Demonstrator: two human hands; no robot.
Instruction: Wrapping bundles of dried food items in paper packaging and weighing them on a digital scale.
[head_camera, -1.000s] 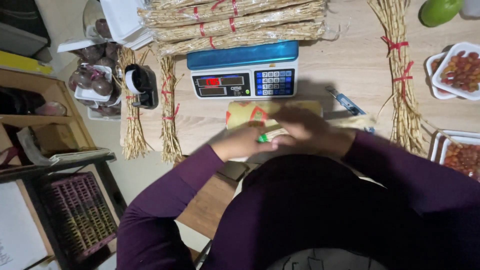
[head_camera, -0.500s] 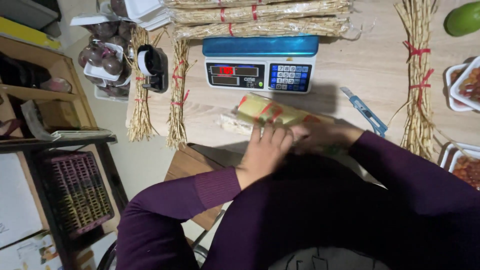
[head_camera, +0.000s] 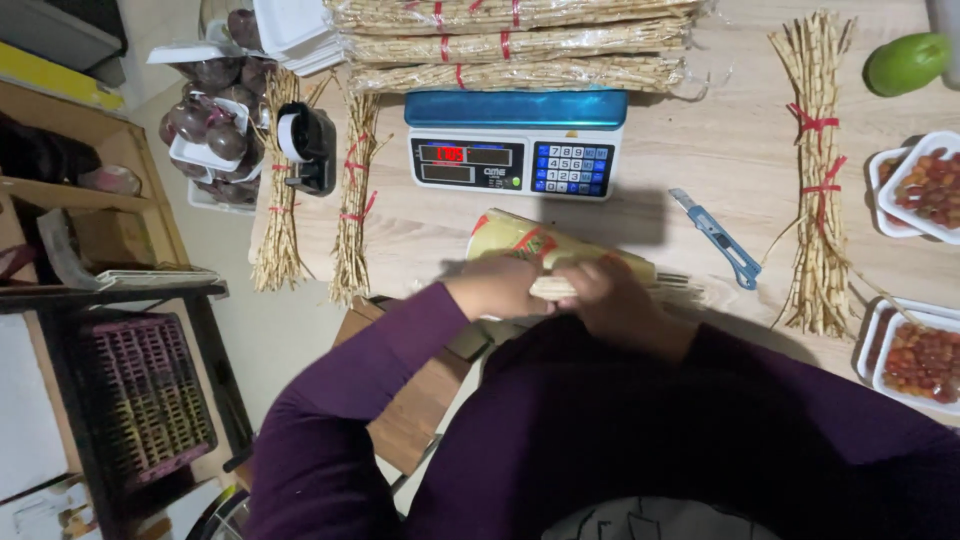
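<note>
While the pale wooden bench (head_camera: 700, 150) fills most of the head view, three long wrapped bundles of straw-coloured stalks tied with red bands (head_camera: 510, 45) lie stacked along its far edge. Just nearer sits a digital weighing scale with a blue top plate, a red display and a keypad (head_camera: 515, 145). Toward the right edge a long straw bundle bound with red ties (head_camera: 815, 170) runs from the far edge to the near one, and two thinner straw bundles (head_camera: 315, 190) lie the same way near the left edge, a black tape dispenser (head_camera: 305, 148) between them.

At the near edge, close to the person's body, both hands meet over a yellow plastic packet with red print, stuffed with pale stalks (head_camera: 530, 240). The left hand (head_camera: 500, 287) is closed around the packet's middle; the right hand (head_camera: 610, 300) grips the same packet just beside it, fingers curled narrow on the stalks whose ends poke out to the right.

White trays of reddish fruit (head_camera: 915, 195) sit at the right edge, and a white tray of dark round fruit (head_camera: 210, 130) hangs at the far left corner. A green round fruit (head_camera: 905, 62) lies in the far right corner. A small blue utility knife (head_camera: 715, 235) lies between scale and right bundle.
</note>
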